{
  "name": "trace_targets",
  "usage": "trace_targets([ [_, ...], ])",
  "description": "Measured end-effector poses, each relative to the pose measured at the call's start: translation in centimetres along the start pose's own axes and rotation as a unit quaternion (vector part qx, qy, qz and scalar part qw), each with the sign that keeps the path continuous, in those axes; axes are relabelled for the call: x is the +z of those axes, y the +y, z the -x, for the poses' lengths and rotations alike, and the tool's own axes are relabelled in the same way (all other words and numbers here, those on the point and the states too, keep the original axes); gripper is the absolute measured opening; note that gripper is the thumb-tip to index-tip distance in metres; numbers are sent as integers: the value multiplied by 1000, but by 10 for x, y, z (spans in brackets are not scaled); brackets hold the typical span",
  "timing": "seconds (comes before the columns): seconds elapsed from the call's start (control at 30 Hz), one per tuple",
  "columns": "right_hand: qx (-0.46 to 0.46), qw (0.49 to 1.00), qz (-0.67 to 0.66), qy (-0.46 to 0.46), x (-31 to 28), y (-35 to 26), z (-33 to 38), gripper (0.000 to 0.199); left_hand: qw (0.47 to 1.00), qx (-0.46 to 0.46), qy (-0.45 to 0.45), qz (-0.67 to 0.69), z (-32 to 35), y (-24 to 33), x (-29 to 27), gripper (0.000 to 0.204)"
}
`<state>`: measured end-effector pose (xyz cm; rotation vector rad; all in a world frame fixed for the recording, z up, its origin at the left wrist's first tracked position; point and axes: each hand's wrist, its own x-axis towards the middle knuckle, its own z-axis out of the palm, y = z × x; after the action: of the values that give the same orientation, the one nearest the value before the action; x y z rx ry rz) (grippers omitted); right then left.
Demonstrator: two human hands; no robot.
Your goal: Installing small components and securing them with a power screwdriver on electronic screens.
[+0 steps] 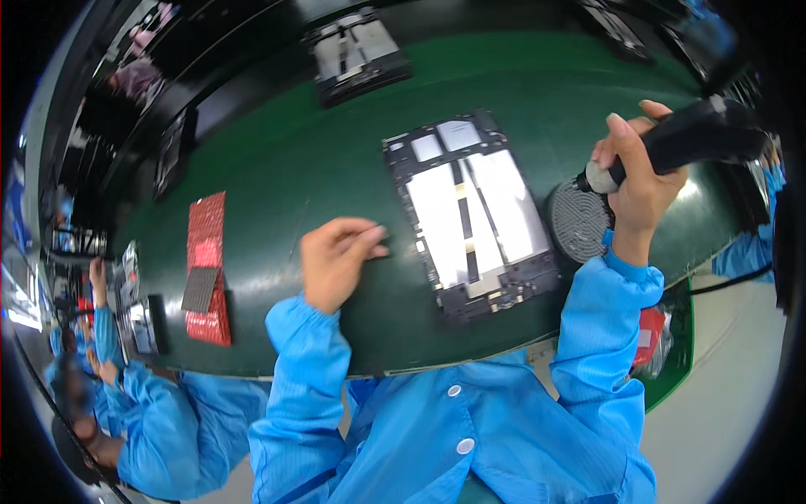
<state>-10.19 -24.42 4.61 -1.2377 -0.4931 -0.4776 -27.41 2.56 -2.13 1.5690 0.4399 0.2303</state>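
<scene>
An opened tablet lies on the green tabletop in front of me, its pale battery panels, dark flat cables and circuit boards bare. My right hand is closed around a black electric screwdriver. The screwdriver's tip points left, just above a round grey ridged dish beside the tablet; whether screws lie in the dish is too fine to tell. To the left of the tablet, apart from it, my left hand hovers with thumb and fingers drawn together. Anything between those fingertips is too small or hidden to make out.
Red bubble wrap with a dark grey block on it lies at the left. Another opened tablet sits at the far side. A green bin stands below the table's right edge. A co-worker in blue is at the lower left.
</scene>
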Motion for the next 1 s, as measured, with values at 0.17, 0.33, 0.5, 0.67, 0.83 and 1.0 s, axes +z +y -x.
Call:
trace_targets([
  [0.17, 35, 994, -70, -79, 63, -14, 21, 36, 1000, -22, -20, 8, -19, 6, 18, 14],
  [0.33, 40, 985, -111, -130, 104, -11, 36, 33, 999, 28, 5, -37, -36, 0, 27, 13],
  [0.5, 64, 980, -102, -157, 133, -4, 44, 33, 997, 49, -4, -51, -45, -4, 22, 12],
  [0.67, 91, 971, -81, -204, 154, 6, 49, 34, 997, 37, -53, -38, -52, -3, 18, 9],
  [0.83, 113, 968, -81, -209, 162, 18, 56, 34, 999, 26, -20, -29, -51, -9, 17, 9],
  [1.0, 105, 970, -69, -206, 164, 26, 57, 34, 1000, -2, -25, -14, -52, -6, 17, 7],
])
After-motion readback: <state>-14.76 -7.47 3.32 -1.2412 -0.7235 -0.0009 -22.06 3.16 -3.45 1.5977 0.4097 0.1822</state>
